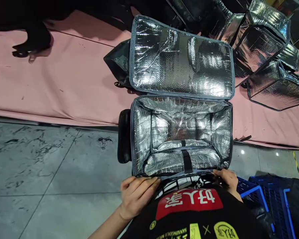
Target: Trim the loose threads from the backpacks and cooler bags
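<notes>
An insulated cooler bag (142, 139) with a silver foil lining stands with its mouth toward me, half on the pink-covered table. Its foil-lined lid (181, 63) is folded back, away from me. Inside the bag no contents show, only foil walls and a black strap (187, 161) near the front wall. My left hand (139, 194) is closed on the near rim at the left corner, fingers bent over the edge. At the right end of that same rim, my right hand (227, 181) pinches the edge, its fingers partly hidden.
The pink cloth (64, 76) covers a long table. More foil-lined bags (262, 49) lie at the far right, and dark bags (37, 36) at the far left. Blue plastic crates (269, 196) stand on the floor at my right. Black scraps litter the grey tiles (89, 172).
</notes>
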Demonstrator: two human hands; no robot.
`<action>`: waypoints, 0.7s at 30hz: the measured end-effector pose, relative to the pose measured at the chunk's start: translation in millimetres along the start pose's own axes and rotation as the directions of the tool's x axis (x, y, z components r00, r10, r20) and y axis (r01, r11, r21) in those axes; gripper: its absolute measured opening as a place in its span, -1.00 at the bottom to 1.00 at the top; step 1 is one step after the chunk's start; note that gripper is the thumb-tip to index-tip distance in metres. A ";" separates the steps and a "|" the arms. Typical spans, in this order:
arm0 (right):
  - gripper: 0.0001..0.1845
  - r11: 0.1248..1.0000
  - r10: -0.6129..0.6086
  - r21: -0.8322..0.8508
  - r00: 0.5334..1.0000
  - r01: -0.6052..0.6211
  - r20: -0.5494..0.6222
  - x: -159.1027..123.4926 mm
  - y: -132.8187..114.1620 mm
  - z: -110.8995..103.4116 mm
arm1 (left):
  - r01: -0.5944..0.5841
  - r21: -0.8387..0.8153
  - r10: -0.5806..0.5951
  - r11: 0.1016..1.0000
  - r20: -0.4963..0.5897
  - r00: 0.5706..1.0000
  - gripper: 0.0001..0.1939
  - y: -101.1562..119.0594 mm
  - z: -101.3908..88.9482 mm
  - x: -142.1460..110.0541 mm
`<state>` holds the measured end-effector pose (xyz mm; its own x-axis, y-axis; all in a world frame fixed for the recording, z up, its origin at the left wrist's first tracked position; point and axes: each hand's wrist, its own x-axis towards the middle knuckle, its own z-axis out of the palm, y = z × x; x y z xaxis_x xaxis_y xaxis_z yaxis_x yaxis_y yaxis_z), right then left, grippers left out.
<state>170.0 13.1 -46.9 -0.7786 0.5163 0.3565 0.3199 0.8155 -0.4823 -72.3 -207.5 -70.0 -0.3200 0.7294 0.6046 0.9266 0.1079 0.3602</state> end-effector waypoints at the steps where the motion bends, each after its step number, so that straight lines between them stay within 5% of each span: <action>1: -0.83 1.000 0.002 0.005 1.000 -0.002 0.003 -0.6 0.6 0.3 | 0.019 0.002 -0.019 1.000 -0.006 1.000 -0.79 1.2 0.6 -2.7; 8: -0.76 0.994 0.075 0.071 0.990 -0.084 0.123 4.4 -0.2 -8.0 | 0.086 0.059 -0.087 0.995 0.013 0.996 -0.70 5.2 5.3 -19.3; 12: -0.78 0.952 0.278 0.026 0.900 -0.304 0.336 24.6 -10.0 -23.9 | 0.106 0.032 -0.105 0.994 -0.038 0.994 -0.76 8.1 6.7 -14.7; 15: -0.72 0.926 0.357 -0.010 0.869 -0.377 0.344 50.9 -25.1 -25.1 | 0.082 0.040 -0.078 0.996 -0.092 0.993 -0.73 9.2 6.9 -7.0; 19: -0.70 0.949 0.170 0.170 0.884 -0.266 0.435 92.0 -54.8 6.4 | 0.015 0.054 -0.010 0.998 -0.101 0.995 -0.75 7.6 5.7 -5.5; 21: -0.74 0.944 0.007 0.280 0.863 -0.172 0.504 106.9 -68.6 31.5 | 0.049 0.026 -0.049 0.998 -0.012 0.999 -0.78 6.9 4.2 -7.6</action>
<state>47.9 4.1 -0.9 -0.9422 0.3199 -0.0993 0.2846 0.6083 -0.7410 -62.6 -209.4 -75.1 -0.3672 0.7150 0.5949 0.9145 0.1610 0.3711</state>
